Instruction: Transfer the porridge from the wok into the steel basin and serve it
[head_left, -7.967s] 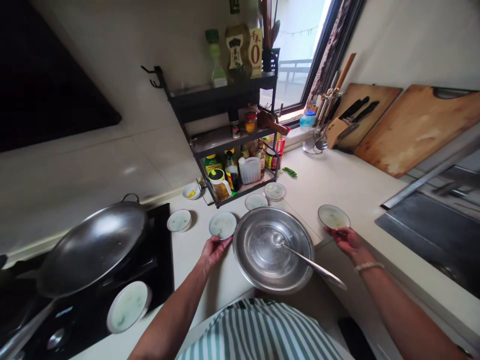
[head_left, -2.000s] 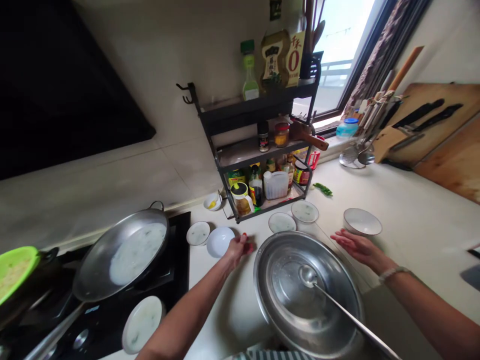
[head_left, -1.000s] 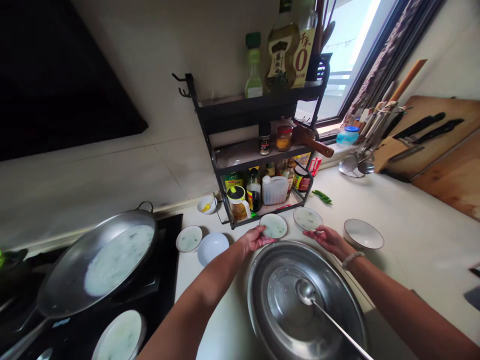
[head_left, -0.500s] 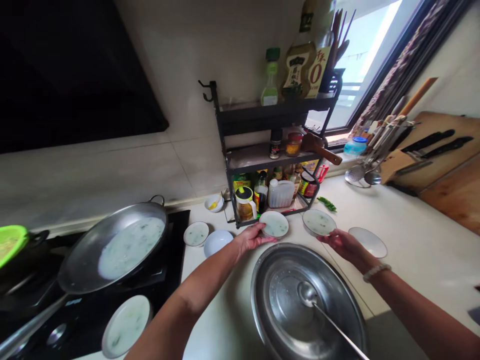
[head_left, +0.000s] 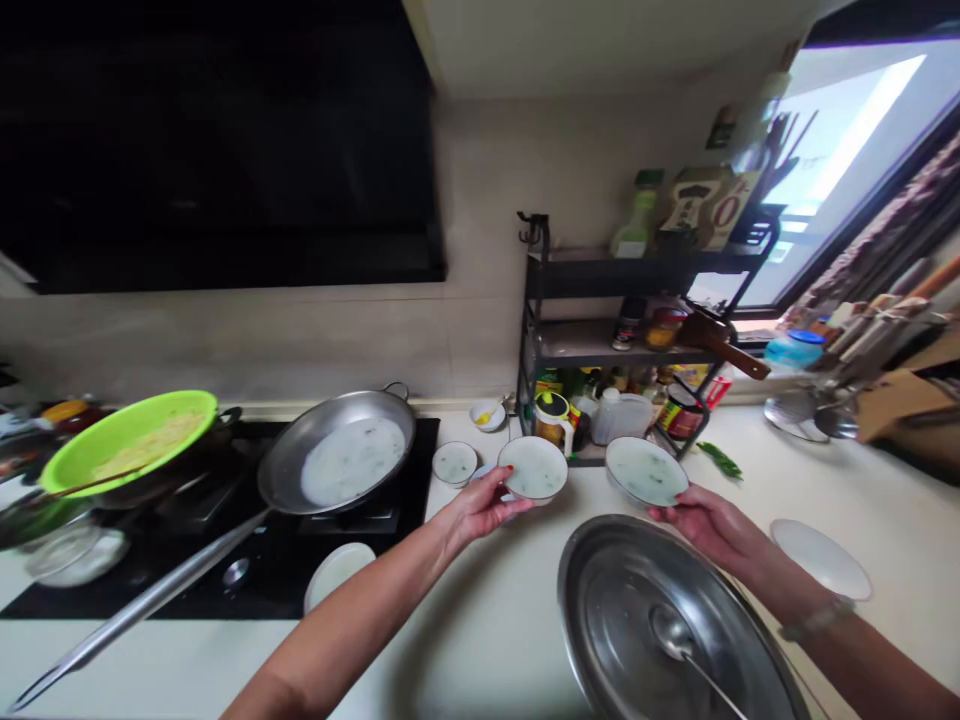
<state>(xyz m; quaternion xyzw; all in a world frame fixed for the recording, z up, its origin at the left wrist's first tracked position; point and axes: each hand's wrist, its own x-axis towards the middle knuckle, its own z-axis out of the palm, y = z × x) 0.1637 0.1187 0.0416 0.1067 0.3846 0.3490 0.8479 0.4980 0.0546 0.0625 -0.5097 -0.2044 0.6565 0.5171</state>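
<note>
In my left hand [head_left: 484, 506] is a shallow bowl of milky soup [head_left: 534, 468] with green flecks, its rim pinched between thumb and fingers. My right hand [head_left: 709, 522] grips the near right edge of a second bowl of the same soup [head_left: 646, 470]. Both bowls look raised off the counter, side by side and roughly level. Below them stands a wide steel basin [head_left: 592, 590] with a ladle [head_left: 671, 630] resting in it. A smaller soup bowl [head_left: 454, 464] sits left of my left hand, and a white dish is partly hidden behind that hand.
A wok of milky soup [head_left: 274, 475] stands on the black stove, its long handle [head_left: 161, 595] reaching toward the front. Another bowl [head_left: 337, 572] is near my left forearm. Behind are a spice rack [head_left: 570, 340] and a green colander [head_left: 82, 455]. A white plate [head_left: 821, 560] lies right.
Both bowls have come up off the counter in my hands and toward me. The camera view has swung left, showing more of the stove and the green colander.
</note>
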